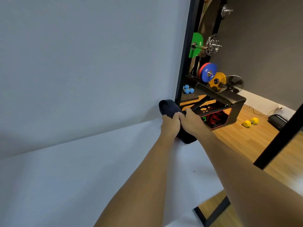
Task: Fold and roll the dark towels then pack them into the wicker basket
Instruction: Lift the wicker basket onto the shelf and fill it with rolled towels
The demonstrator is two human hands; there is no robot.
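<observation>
A white backdrop fills the left side and curves down into the white-covered desk. Two bare forearms reach from the lower right, up and across the desk to its far right corner, both nearly straight and close together.

The left hand lies knuckles up, its fingers curled over the one dark towel in view. The towel is a thick roll on the desk's far edge, just beside the foot of the backdrop. One rounded end sticks out beyond the left hand and the other end shows under the wrists, toward the camera. The right hand touches the left hand and grips the same roll, its fingers wrapped over the top. Both hands are clamped on the towel, side by side.

Just right of the towel a black post runs up along the edge of the backdrop. Behind it is a rack of weights:
- one green plate
- one blue plate with a red one behind it
- one yellow plate
- two sets of steel plates, one beside the green plate and one higher up

Small blue dumbbells sit low by the post; how many is unclear. A black bench stands on the wooden floor. Farther right, one yellow dumbbell lies on the floor, and a black bar slants across the right edge.
</observation>
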